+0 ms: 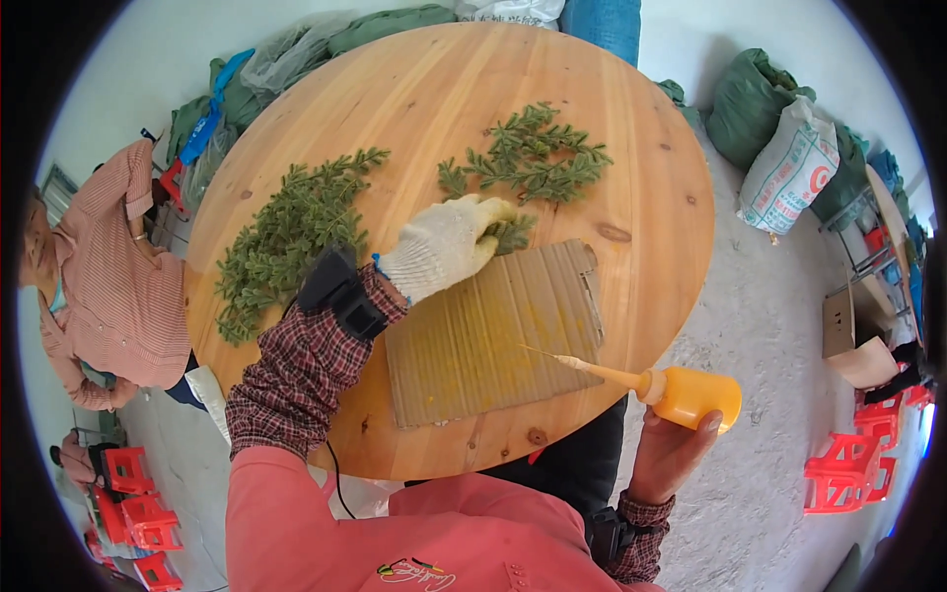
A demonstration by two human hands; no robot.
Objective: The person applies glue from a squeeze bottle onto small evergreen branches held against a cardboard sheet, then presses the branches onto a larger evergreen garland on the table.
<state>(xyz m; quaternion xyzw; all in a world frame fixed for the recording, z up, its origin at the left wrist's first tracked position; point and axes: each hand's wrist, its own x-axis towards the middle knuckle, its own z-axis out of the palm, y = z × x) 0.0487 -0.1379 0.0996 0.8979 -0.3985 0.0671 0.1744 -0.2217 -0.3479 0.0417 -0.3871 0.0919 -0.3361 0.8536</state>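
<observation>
My left hand (446, 247), in a cream knit glove, reaches over the round wooden table with its fingers closed on a small green sprig (511, 235). Below the sprig lies a flat piece of corrugated cardboard (473, 365), smeared with yellow. My bare right hand (676, 449) grips an orange squeeze bottle (702, 398) from beneath, off the table's right front edge. The bottle's thin needle tip points left over the cardboard. A big heap of green sprigs (296, 232) spreads left of my gloved hand, and a smaller group of sprigs (543, 158) lies beyond it.
The round wooden table (651, 286) fills the middle. A person in a striped shirt (113, 266) is at its left edge. Green and white sacks (789, 168) line the right wall. Red stools (848, 469) and an open cardboard box (856, 331) are on the right.
</observation>
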